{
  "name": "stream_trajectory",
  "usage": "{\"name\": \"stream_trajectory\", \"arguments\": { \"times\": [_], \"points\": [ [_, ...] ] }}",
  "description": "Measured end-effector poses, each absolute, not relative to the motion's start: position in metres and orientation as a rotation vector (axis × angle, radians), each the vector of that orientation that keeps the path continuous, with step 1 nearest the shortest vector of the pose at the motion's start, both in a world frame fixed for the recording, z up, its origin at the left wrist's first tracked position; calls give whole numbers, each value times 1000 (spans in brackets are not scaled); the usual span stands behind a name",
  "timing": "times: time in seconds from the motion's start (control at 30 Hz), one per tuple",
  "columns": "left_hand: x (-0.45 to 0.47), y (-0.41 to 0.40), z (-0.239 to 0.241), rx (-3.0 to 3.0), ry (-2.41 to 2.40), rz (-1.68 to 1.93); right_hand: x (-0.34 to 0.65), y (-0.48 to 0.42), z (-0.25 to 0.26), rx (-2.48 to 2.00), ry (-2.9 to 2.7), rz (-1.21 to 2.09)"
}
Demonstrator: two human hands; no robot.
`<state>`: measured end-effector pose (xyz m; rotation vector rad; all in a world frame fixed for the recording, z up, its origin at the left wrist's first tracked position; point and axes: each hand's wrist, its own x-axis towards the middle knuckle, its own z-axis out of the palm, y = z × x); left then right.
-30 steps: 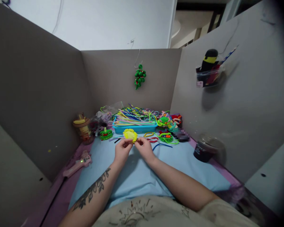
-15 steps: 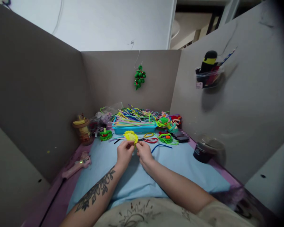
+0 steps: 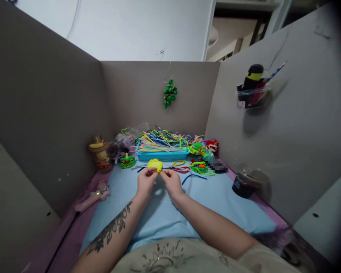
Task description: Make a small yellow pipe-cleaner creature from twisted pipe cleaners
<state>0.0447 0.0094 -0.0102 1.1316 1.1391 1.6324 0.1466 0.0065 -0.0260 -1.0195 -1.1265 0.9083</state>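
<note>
A yellow, fuzzy pipe-cleaner piece [image 3: 155, 164], rounded with a bumpy rim, is held up over the blue cloth. My left hand [image 3: 145, 182] pinches its lower edge between thumb and fingers. At its lower right edge, the closed fingertips of my right hand [image 3: 172, 183] grip the same piece; the exact spot under them is hidden. Just behind the hands lie red-handled pliers [image 3: 182, 169] and a yellow pipe-cleaner loop [image 3: 179, 163]. A bent blue pipe cleaner [image 3: 194, 176] rests to the right of my right hand.
Behind is a blue tray [image 3: 161, 156] heaped with pipe cleaners. Green pipe-cleaner figures [image 3: 127, 162] sit on both sides. A pink glue gun [image 3: 93, 197] and a drink cup [image 3: 100, 155] stand left, a black tub [image 3: 244, 184] right. Grey panels [image 3: 159, 72] enclose the table.
The yellow piece has tipped and shows a rounder, more compact outline. My hands have shifted slightly to the left, with the fingertips a little farther apart.
</note>
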Motion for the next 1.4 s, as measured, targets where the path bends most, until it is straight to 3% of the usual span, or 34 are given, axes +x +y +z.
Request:
{"name": "stream_trajectory", "arguments": {
  "times": [0.3,0.43,0.8,1.03,1.4],
  "points": [
    [22,20,1,571,660,1478,150,-18,-11,-938,-1675,130],
    [11,20,7,496,517,1423,149,-34,-5,-846,-1864,-70],
    [5,15,12,617,494,1389,151,-41,-2,-801,-1932,-117],
    [24,12,6,859,667,1618,157,-26,-1,-931,-1800,-36],
    [34,13,-10,1051,780,1597,163,-8,-3,-1082,-1741,-18]
  ]
}}
